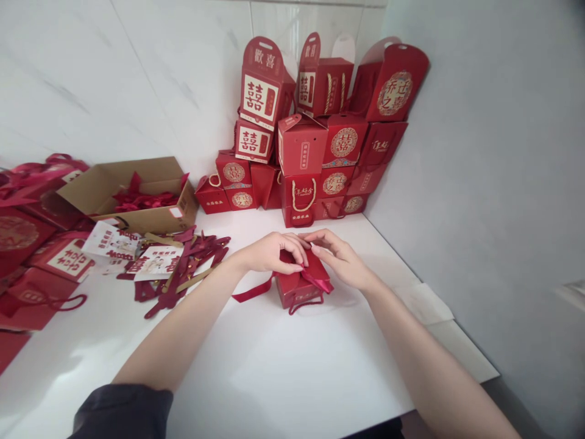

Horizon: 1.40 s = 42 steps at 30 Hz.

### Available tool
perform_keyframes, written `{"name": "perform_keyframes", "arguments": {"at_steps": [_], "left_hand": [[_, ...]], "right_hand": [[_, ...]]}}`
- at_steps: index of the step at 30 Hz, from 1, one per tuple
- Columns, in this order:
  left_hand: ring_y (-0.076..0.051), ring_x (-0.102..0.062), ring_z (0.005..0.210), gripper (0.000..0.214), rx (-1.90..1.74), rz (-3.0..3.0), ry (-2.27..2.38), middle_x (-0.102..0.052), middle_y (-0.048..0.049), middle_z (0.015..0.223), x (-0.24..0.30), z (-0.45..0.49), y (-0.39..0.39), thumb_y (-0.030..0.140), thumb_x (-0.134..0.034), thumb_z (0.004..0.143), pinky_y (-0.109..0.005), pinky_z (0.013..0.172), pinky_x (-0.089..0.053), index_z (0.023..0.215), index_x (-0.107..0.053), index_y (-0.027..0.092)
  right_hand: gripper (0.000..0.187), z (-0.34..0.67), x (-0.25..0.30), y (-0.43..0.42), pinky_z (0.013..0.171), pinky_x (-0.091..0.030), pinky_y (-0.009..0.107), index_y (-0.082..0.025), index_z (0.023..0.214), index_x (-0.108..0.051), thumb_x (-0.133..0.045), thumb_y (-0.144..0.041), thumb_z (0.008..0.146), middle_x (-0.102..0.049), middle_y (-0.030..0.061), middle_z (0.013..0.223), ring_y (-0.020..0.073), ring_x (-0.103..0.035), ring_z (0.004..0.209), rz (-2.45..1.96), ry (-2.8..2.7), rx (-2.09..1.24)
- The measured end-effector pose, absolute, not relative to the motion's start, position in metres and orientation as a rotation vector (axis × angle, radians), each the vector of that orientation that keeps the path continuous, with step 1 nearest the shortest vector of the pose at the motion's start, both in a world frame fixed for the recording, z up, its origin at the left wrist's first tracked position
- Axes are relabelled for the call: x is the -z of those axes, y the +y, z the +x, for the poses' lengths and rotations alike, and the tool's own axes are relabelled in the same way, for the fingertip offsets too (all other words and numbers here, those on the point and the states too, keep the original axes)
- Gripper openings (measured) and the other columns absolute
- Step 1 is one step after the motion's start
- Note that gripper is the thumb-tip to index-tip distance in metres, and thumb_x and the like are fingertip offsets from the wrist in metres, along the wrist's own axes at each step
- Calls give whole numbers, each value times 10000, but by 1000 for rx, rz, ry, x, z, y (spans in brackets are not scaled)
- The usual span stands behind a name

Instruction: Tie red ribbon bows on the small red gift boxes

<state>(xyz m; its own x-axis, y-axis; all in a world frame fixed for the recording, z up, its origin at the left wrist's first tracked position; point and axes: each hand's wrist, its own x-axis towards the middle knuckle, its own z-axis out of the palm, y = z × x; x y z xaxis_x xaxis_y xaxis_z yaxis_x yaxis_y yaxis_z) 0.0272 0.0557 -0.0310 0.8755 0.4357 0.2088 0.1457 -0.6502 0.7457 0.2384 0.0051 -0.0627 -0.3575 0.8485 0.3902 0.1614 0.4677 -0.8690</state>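
Observation:
A small red gift box (297, 291) with a dark rope handle sits on the white table (256, 366), its top gathered under both hands. A red satin ribbon (317, 280) crosses the box, and one long tail (253, 290) trails to the left. My left hand (274, 253) pinches the ribbon at the top of the box. My right hand (340, 259) reaches in from the right, with its fingertips at the box top. Whether those fingers grip the ribbon is hidden.
Stacked red boxes with gold-and-white emblems (315, 134) stand against the tiled wall at the back. To the left lie a cardboard carton of red ribbons (137, 195), a heap of dark red strips and printed cards (183, 262), and red bags (27, 244).

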Motion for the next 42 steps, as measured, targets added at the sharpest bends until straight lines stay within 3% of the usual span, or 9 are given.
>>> {"name": "perform_keyframes", "arguments": {"at_steps": [3,8,15,23,35,42], "left_hand": [[-161,-634,938,69,-496,2339,440,-697,-56,941,21,27,49,156,-657,750,-316,918,-490,794,-704,180],[-137,-629,867,100,-544,2604,579,-633,-47,1031,8,26,36,147,-636,753,-265,832,-495,804,-712,190],[-90,-634,711,165,-779,2966,607,-694,2,860,24,24,42,228,-561,857,-207,670,-483,890,-723,234],[-79,-653,683,150,-1048,3008,680,-712,2,802,38,25,19,232,-561,874,-178,627,-510,860,-708,205],[-86,-663,689,123,-1022,3127,721,-709,15,818,37,29,3,194,-555,878,-188,625,-501,853,-675,181],[-79,-633,661,148,-1008,3166,715,-671,8,786,38,27,1,206,-528,902,-192,614,-489,870,-669,175]], "right_hand": [[249,239,65,6,1009,-432,405,-228,1162,-558,-517,-265,919,-622,61,1185,191,-579,1112,-874,-1912,-871],[152,241,60,3,921,-463,371,-225,969,-653,-541,-173,880,-639,48,1020,189,-598,975,-901,-2004,-665],[136,239,59,4,852,-458,368,-230,937,-692,-566,-206,892,-658,48,930,193,-594,902,-980,-1975,-523],[103,239,55,0,853,-438,397,-254,871,-734,-638,-218,854,-716,25,872,195,-613,851,-957,-2072,-444],[106,245,46,-4,854,-481,360,-250,896,-715,-630,-206,851,-701,22,910,187,-605,916,-879,-2118,-656],[59,244,49,-2,846,-465,356,-223,836,-681,-628,-195,838,-705,23,865,187,-600,885,-852,-2145,-582]]}}
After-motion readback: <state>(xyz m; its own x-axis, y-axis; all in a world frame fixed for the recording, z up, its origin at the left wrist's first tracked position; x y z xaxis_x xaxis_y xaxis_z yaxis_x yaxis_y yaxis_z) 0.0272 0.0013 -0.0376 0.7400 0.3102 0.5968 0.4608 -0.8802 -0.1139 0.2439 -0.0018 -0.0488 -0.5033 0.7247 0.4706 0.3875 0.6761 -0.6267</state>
